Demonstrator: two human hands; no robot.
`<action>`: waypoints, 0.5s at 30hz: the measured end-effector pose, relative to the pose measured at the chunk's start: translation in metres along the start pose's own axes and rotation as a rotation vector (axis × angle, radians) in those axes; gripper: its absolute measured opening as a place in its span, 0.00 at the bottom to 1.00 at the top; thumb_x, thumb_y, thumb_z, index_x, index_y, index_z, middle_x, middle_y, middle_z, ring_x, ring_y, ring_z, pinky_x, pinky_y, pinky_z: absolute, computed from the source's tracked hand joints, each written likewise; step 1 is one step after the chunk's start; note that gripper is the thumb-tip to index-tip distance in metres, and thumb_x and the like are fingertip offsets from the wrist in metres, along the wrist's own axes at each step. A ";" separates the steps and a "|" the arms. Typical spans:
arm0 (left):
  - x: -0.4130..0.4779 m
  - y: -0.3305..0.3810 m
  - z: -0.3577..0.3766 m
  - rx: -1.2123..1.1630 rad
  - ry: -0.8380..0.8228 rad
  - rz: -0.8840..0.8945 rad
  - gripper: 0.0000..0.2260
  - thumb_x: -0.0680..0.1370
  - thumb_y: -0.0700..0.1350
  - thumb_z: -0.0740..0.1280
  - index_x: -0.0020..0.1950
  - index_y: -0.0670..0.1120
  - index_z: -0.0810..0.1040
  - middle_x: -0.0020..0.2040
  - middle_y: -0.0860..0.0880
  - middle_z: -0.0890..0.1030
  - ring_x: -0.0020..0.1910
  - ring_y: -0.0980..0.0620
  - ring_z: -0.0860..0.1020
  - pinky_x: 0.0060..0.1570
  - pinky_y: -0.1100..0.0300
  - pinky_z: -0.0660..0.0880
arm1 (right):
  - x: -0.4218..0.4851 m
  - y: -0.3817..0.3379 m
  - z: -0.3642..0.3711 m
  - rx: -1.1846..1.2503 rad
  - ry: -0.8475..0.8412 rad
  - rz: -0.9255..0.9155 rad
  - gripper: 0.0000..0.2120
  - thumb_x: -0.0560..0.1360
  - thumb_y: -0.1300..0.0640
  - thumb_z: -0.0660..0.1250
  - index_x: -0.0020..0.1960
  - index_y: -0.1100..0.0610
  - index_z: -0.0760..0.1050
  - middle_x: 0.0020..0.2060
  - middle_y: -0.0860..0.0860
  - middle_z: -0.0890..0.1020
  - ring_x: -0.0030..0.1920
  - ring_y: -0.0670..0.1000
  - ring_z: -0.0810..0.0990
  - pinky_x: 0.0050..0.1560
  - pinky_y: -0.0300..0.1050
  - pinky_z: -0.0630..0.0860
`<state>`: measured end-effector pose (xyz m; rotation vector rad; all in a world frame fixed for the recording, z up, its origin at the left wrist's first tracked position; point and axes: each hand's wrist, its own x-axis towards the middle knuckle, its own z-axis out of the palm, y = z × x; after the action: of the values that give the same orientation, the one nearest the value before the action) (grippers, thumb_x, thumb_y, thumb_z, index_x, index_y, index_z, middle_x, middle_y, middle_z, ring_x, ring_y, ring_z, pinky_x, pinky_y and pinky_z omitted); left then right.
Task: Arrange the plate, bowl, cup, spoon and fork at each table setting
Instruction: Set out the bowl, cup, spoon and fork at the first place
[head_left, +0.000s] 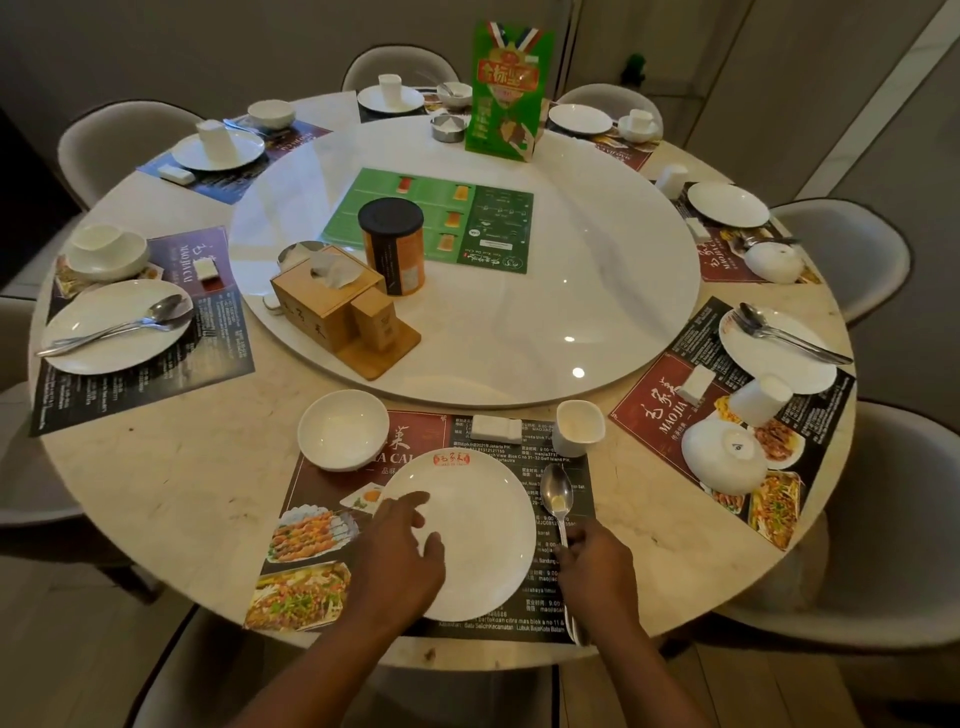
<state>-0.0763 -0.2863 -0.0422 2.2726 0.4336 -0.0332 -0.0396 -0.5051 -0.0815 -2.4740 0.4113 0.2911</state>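
At the nearest setting a white plate (478, 519) lies on a dark placemat (576, 597). My left hand (402, 551) rests on the plate's left edge with fingers spread, holding nothing. A white bowl (343, 428) stands upright to the plate's upper left. A white cup (579, 427) stands upright to the upper right. A spoon (557, 496) lies right of the plate, and my right hand (597, 571) is closed around its handle. A fork end (574, 629) shows below that hand. A small white holder (496, 428) sits above the plate.
A lazy Susan (571, 291) carries a tissue box (327, 296), a canister (392, 244) and a green menu stand (506, 88). Other settings ring the table: one at the right with an overturned bowl (724, 457) and tipped cup (761, 397), one at the left with a plate (117, 325). Chairs surround the table.
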 end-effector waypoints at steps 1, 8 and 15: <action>-0.001 0.004 0.002 -0.003 -0.023 0.001 0.21 0.75 0.46 0.70 0.67 0.54 0.72 0.51 0.56 0.75 0.43 0.58 0.76 0.41 0.66 0.73 | 0.000 0.001 -0.001 0.024 -0.002 0.003 0.05 0.76 0.57 0.70 0.51 0.50 0.77 0.44 0.48 0.81 0.44 0.48 0.79 0.44 0.46 0.78; 0.001 0.029 0.024 -0.030 -0.174 -0.004 0.14 0.77 0.49 0.68 0.62 0.53 0.78 0.48 0.59 0.81 0.44 0.60 0.78 0.53 0.66 0.73 | -0.003 -0.005 -0.014 0.285 -0.041 0.086 0.07 0.76 0.57 0.72 0.45 0.47 0.75 0.43 0.47 0.82 0.46 0.48 0.80 0.44 0.46 0.78; 0.015 0.048 0.023 -0.356 -0.287 -0.286 0.10 0.78 0.51 0.68 0.41 0.49 0.85 0.41 0.53 0.85 0.45 0.53 0.81 0.48 0.56 0.77 | -0.035 -0.047 -0.012 0.476 -0.193 0.003 0.08 0.73 0.59 0.76 0.46 0.53 0.76 0.40 0.49 0.82 0.42 0.46 0.81 0.39 0.37 0.73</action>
<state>-0.0441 -0.3283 -0.0262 1.8084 0.5585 -0.3921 -0.0541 -0.4691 -0.0363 -1.9616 0.3549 0.3805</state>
